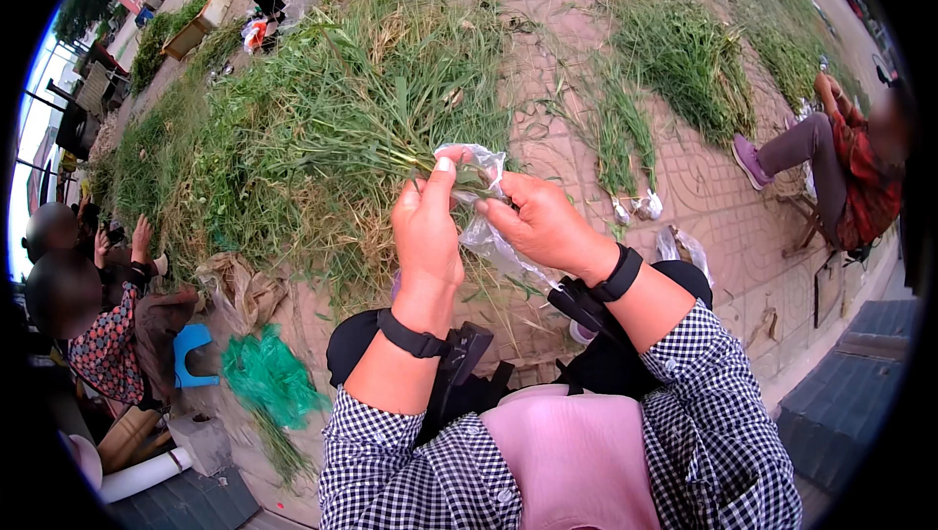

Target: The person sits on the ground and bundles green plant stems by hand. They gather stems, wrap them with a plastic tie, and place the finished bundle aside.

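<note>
Both hands wrap a clear plastic bag (486,208) around the cut end of a bunch of grass (410,129), frame centre.

Bunch fans out toward 11 o'clock from the hands, stems gathered inside the bag. Left hand (427,227) closed on the bag and stems, thumb up, pinching the bag's top edge. Right hand (542,222) closed on the bag from 3 o'clock, fingers curled into the plastic; loose bag hangs down between the wrists. Black straps on both wrists, checked sleeves. Big grass pile (283,149) behind at 10 to 12 o'clock on brick paving (703,188). Two bagged bundles (625,154) at 2 o'clock. Green net (269,379) at 8 o'clock. Seated person (845,169) at 3 o'clock, others at 9 o'clock.
</note>
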{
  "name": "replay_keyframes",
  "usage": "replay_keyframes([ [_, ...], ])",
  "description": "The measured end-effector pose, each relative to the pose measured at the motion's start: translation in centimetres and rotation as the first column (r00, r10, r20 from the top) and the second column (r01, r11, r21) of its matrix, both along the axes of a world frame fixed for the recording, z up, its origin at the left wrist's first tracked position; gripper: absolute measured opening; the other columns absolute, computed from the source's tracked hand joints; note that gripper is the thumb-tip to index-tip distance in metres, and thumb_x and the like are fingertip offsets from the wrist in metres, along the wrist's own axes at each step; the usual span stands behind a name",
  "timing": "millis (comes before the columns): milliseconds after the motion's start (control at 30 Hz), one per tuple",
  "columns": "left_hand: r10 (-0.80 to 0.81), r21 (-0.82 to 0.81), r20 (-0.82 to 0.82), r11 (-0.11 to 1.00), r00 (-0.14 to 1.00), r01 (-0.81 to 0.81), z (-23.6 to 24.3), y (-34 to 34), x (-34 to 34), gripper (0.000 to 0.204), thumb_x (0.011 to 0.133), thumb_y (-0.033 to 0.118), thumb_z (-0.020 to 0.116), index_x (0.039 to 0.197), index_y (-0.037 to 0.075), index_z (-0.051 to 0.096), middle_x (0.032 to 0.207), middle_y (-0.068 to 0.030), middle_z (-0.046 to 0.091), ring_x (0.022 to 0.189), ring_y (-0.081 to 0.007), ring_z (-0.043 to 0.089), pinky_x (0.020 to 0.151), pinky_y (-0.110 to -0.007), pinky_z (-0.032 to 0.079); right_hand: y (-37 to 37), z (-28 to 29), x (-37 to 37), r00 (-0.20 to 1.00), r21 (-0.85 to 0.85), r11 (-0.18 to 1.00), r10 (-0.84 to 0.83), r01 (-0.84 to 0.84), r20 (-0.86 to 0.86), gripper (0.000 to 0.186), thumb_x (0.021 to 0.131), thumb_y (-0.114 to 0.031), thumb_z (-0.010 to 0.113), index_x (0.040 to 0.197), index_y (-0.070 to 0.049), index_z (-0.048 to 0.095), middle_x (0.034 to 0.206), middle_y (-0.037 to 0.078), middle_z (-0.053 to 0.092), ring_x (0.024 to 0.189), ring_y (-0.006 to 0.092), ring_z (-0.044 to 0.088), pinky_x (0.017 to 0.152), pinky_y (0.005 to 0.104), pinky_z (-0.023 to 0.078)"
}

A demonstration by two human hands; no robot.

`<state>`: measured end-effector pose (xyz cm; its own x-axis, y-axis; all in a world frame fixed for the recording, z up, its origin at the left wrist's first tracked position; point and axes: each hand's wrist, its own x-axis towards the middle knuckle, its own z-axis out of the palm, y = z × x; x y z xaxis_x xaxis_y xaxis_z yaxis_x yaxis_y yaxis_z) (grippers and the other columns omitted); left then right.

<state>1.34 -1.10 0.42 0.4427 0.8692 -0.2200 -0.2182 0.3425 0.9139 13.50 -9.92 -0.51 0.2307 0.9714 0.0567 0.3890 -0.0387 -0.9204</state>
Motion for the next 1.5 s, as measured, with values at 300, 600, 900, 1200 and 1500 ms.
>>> replay_keyframes([
  [300, -0.273, 0.064, 0.305, 0.962, 0.912, 0.267, 1.8, 0.1, -1.2, 0.061, 0.081, 0.001, 0.043, 0.142, -0.003, 0.039, 0.134, -0.0185, 0.053, 0.126, -0.0285, 0.051, 0.111, -0.042, 0.036, -0.5, 0.6, 1.3, 0.627, -0.056, 0.985, 0.06, -0.163, -0.776, 0.028, 0.1, -0.021, 0.058, 0.122, -0.004, 0.059, 0.09, -0.003, 0.062, 0.074, 0.005, 0.058, 0.063, 0.0229, 0.049],
  [600, -0.443, 0.057, 0.35, 0.889, 0.825, 0.453, 1.7, 0.5, -2.1, 0.044, 0.095, 0.008, 0.056, 0.136, 0.0, 0.044, 0.137, -0.0216, 0.052, 0.123, -0.0286, 0.055, 0.107, -0.042, 0.041, -1.2, 1.2, 1.5, 0.537, -0.085, 0.964, 0.067, -0.253, -0.841, 0.036, 0.099, -0.029, 0.058, 0.124, -0.003, 0.057, 0.09, 0.0, 0.064, 0.072, 0.0073, 0.06, 0.061, 0.0239, 0.05],
  [900, -0.292, 0.047, 0.239, 0.956, 0.926, 0.29, 1.6, 1.4, -2.5, 0.018, 0.099, 0.01, 0.052, 0.116, 0.004, 0.051, 0.131, -0.0247, 0.056, 0.121, -0.0337, 0.057, 0.101, -0.044, 0.048, -1.1, 1.6, 1.4, 0.329, -0.087, 0.968, -0.005, -0.236, -0.944, 0.04, 0.1, -0.027, 0.055, 0.129, 0.0, 0.053, 0.103, 0.011, 0.066, 0.085, 0.023, 0.07, 0.073, 0.0338, 0.06],
  [1200, -0.079, -0.071, 0.417, 0.99, 0.905, 0.12, 0.9, 2.9, -2.9, 0.011, 0.1, 0.009, 0.049, 0.109, 0.002, 0.051, 0.132, -0.0261, 0.054, 0.121, -0.0386, 0.056, 0.1, -0.051, 0.048, -1.0, 0.9, 0.1, 0.882, 0.068, 0.998, 0.03, 0.002, -0.47, 0.058, 0.09, -0.005, 0.061, 0.144, -0.003, 0.04, 0.104, 0.008, 0.062, 0.087, 0.0193, 0.062, 0.073, 0.0308, 0.054],
  [1500, -0.199, 0.115, 0.123, 0.976, 0.972, 0.186, 0.1, 1.2, -1.6, 0.015, 0.1, 0.007, 0.049, 0.113, 0.002, 0.053, 0.123, -0.0208, 0.062, 0.106, -0.0266, 0.064, 0.091, -0.037, 0.054, -0.5, 0.5, 0.3, 0.996, 0.442, 0.892, -0.087, 0.094, -0.037, 0.022, 0.081, 0.007, 0.062, 0.1, -0.002, 0.064, 0.091, 0.009, 0.059, 0.077, 0.0195, 0.056, 0.063, 0.032, 0.046],
])
